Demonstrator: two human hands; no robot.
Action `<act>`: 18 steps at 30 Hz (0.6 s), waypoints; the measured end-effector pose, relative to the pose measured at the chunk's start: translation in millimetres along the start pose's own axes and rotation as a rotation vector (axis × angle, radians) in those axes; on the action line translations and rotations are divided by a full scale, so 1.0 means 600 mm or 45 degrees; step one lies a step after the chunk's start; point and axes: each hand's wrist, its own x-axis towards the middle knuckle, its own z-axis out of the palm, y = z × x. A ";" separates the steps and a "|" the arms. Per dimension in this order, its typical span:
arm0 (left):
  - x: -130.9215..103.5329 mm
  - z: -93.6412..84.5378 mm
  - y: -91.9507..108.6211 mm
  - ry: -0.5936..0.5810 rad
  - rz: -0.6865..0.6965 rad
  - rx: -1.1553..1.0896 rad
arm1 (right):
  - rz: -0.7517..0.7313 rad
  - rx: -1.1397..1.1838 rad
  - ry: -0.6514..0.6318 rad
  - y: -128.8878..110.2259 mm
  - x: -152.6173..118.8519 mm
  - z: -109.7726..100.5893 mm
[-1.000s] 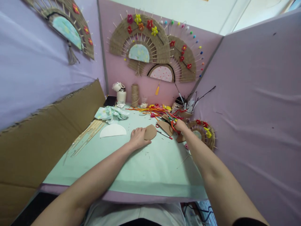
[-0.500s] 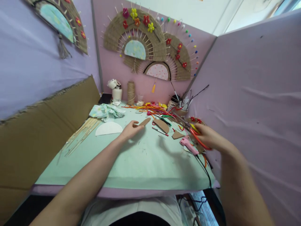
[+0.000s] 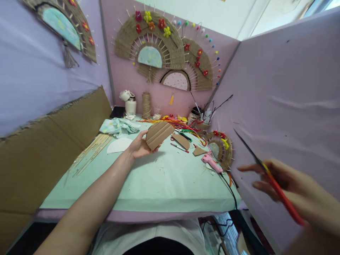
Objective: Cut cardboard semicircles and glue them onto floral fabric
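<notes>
My left hand (image 3: 139, 146) holds a half-round piece of brown cardboard (image 3: 159, 134) up over the middle of the table, its broad face turned to view. Off the table's right side, my right hand (image 3: 283, 180) has the red-handled scissors (image 3: 282, 196), their dark blades pointing up and left. Its fingers are partly spread around the handles. A second cardboard half-round (image 3: 181, 141) lies just right of the held piece, with a pen (image 3: 180, 147) below it. To the left rests a white half-round (image 3: 119, 145), partly behind my left wrist.
A pink glue gun (image 3: 211, 163) with a black cord and a cardboard scrap (image 3: 199, 151) lie at the right. Thin sticks (image 3: 91, 153) and patterned cloth (image 3: 118, 126) are at the left. A twine spool (image 3: 146, 105) stands at the back, near colourful stems. A small woven fan (image 3: 222, 150) leans at the right.
My left hand has turned the cardboard from edge-on to face-on and moved slightly left. My right hand has carried the scissors right and down, away from the table, uncovering the small fan.
</notes>
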 end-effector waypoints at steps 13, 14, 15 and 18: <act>-0.008 0.000 -0.004 -0.052 -0.026 0.223 | 0.158 1.145 0.005 -0.025 0.275 0.387; -0.004 -0.002 -0.004 -0.013 0.005 0.238 | 0.177 1.176 0.041 -0.020 0.277 0.400; 0.000 -0.004 -0.005 0.034 0.045 0.247 | 0.195 1.199 0.084 -0.015 0.278 0.410; 0.014 -0.014 -0.008 0.227 0.213 0.289 | 0.225 1.250 0.185 0.002 0.272 0.428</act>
